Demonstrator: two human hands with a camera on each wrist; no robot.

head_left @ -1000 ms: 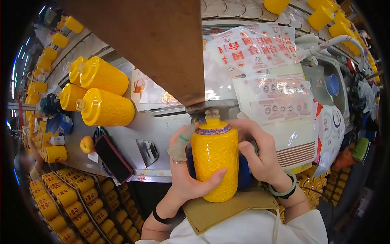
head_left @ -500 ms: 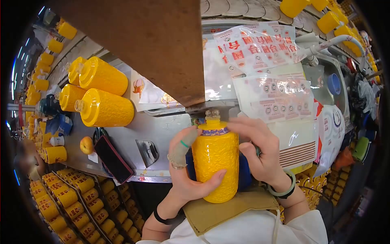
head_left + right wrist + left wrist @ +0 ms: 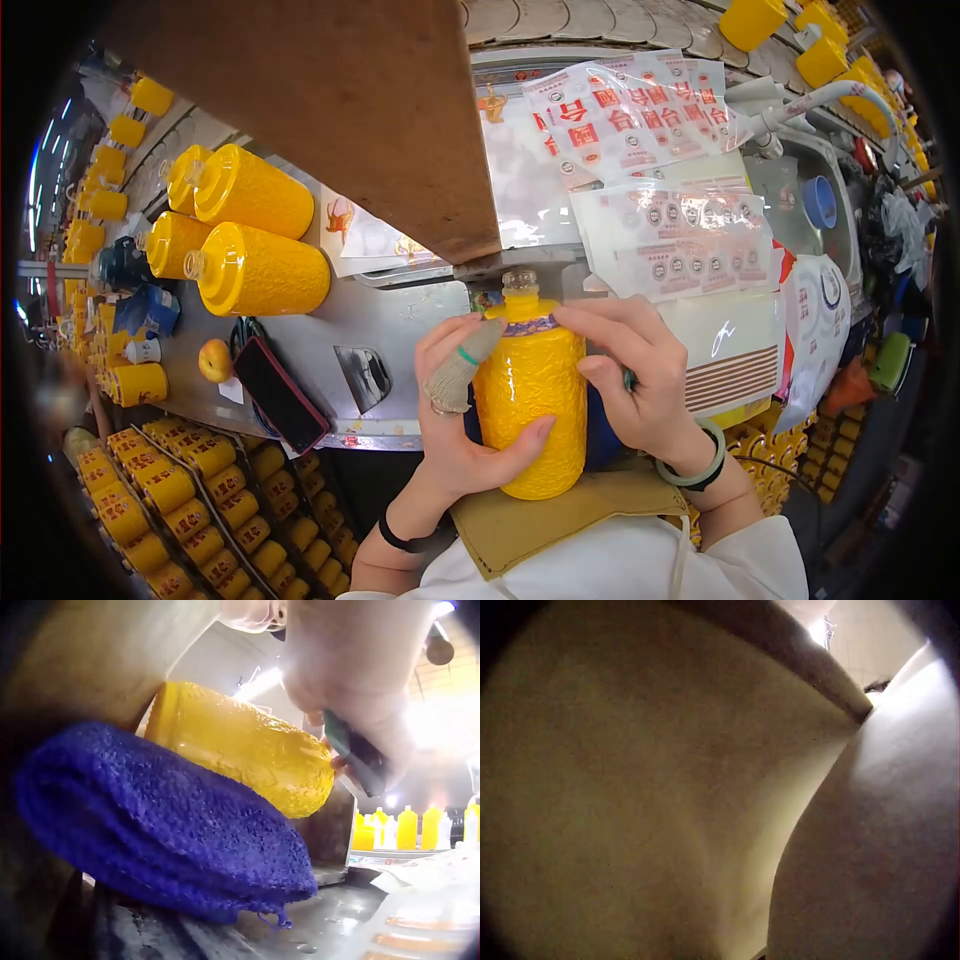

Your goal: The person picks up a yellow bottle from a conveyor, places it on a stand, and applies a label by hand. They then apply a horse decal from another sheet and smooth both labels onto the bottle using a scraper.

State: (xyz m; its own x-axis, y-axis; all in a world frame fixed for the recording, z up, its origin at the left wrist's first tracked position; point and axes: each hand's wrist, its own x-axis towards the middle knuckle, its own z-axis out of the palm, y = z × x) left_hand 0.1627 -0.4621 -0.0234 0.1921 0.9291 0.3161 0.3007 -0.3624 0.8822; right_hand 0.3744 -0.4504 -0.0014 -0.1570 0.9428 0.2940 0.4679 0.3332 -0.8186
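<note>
Fingers first: the left hand (image 3: 455,440) is curled round the left side of a yellow bottle (image 3: 530,410), thumb laid across the front, and one finger wears a knitted cover (image 3: 455,380) up near the shoulder. The right hand (image 3: 650,385) is bent too, a fingertip on the patterned band (image 3: 530,326) and the thumb close to the body, can't tell if touching. It's also gripping a dark green object (image 3: 364,761), mostly hidden, so no clue what that is. Bottle-wise: glossy, bumpy embossed body, purplish strip round the shoulder, clear neck (image 3: 520,283) up top. It's between both hands at the bench (image 3: 415,370) edge, base over the brown apron (image 3: 560,525), neck pointing away from the person. Right wrist view has it tilted, right by a folded blue towel (image 3: 180,817).
</note>
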